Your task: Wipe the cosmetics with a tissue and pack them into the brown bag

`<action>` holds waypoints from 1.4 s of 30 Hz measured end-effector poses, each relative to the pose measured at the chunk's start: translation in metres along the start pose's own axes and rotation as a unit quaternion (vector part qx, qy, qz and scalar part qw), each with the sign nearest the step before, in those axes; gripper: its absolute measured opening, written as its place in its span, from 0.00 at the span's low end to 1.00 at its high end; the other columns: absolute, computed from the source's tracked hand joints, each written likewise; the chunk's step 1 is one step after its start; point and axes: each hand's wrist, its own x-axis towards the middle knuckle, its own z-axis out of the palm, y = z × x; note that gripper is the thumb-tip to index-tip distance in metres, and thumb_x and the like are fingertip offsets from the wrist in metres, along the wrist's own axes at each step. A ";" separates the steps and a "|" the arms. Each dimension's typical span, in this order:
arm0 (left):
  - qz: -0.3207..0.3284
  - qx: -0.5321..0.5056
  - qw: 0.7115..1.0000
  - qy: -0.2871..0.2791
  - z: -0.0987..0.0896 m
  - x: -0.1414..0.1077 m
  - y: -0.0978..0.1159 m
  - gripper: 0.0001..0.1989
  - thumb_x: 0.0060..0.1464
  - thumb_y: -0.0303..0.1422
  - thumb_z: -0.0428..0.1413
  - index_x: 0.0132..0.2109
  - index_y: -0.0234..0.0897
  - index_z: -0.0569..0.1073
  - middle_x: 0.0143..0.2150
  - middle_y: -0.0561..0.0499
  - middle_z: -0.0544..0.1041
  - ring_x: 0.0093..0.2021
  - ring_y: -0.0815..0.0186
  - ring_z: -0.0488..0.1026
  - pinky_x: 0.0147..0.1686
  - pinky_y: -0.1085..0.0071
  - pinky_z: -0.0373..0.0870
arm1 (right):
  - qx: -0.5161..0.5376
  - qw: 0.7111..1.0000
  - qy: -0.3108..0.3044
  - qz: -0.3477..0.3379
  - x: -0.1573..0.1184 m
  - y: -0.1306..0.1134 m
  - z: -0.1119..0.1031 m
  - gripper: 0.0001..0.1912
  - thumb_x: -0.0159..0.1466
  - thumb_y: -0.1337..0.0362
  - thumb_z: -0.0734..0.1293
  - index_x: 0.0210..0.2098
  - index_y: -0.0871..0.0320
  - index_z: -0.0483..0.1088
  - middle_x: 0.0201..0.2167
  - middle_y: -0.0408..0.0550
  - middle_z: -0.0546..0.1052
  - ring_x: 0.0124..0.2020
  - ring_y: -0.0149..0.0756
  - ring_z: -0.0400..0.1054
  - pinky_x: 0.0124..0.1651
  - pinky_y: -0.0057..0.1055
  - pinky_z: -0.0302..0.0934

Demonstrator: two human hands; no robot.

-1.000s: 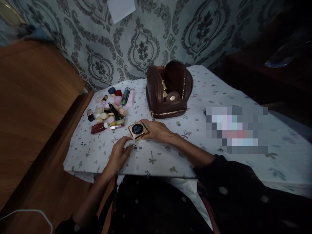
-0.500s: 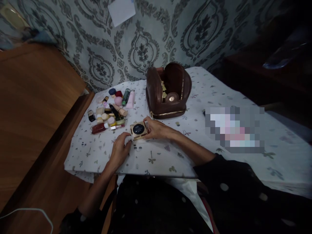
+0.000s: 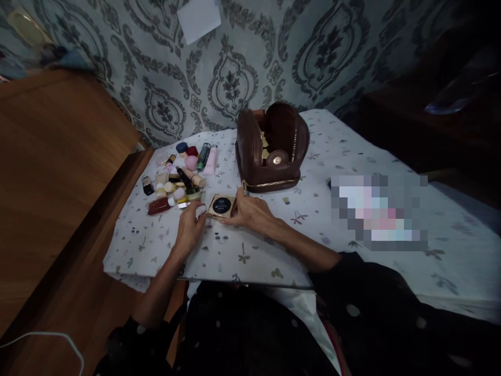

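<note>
My right hand (image 3: pixel 253 211) grips the right side of a gold, square-edged makeup compact (image 3: pixel 222 205) with a round black label facing up. The compact is low over the table; I cannot tell whether it rests on the cloth. At its left, my left hand (image 3: pixel 189 227) has its fingers closed on a small white piece (image 3: pixel 201 210), perhaps a wipe, though its kind is unclear. Beyond my right hand stands a brown makeup bag (image 3: pixel 270 169), its zipped top spread apart and gold-coloured items inside.
Cosmetics crowd the table's left side: a dark red bottle (image 3: pixel 158 206), a pink tube (image 3: pixel 211 160), a green tube (image 3: pixel 203 156), a pink sponge (image 3: pixel 191 162) and several small jars. A blurred-out object (image 3: pixel 378 211) lies at right. Patterned cloth (image 3: pixel 242 250) covers the table; the wall stands behind.
My left hand with the white piece has shifted up and left, slightly away from the compact's corner. The compact has moved a little left in my right hand.
</note>
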 end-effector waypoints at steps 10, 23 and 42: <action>-0.032 -0.018 0.999 0.018 0.005 -0.017 0.002 0.08 0.56 0.29 0.52 0.44 0.38 0.70 0.37 0.51 0.76 0.31 0.64 0.70 0.34 0.69 0.65 | -0.005 0.999 -0.034 -0.022 -0.002 0.002 -0.002 0.44 0.53 0.38 0.70 0.55 0.63 0.57 0.41 0.62 0.78 0.45 0.56 0.74 0.40 0.36 0.61; -0.045 -0.052 0.997 -0.017 0.002 -0.047 0.017 0.06 0.57 0.29 0.51 0.43 0.39 0.68 0.37 0.51 0.75 0.36 0.63 0.70 0.35 0.70 0.63 | -0.005 0.998 -0.032 -0.057 -0.001 0.001 0.006 0.23 0.59 0.46 0.69 0.45 0.56 0.69 0.39 0.54 0.79 0.43 0.49 0.74 0.37 0.33 0.60; 0.075 0.140 0.987 0.008 0.010 -0.058 0.021 0.07 0.61 0.27 0.50 0.46 0.39 0.68 0.41 0.45 0.73 0.45 0.55 0.70 0.45 0.59 0.69 | 0.089 0.981 0.006 -0.174 0.004 0.010 0.008 0.45 0.50 0.55 0.77 0.63 0.56 0.58 0.53 0.56 0.64 0.52 0.50 0.65 0.50 0.43 0.63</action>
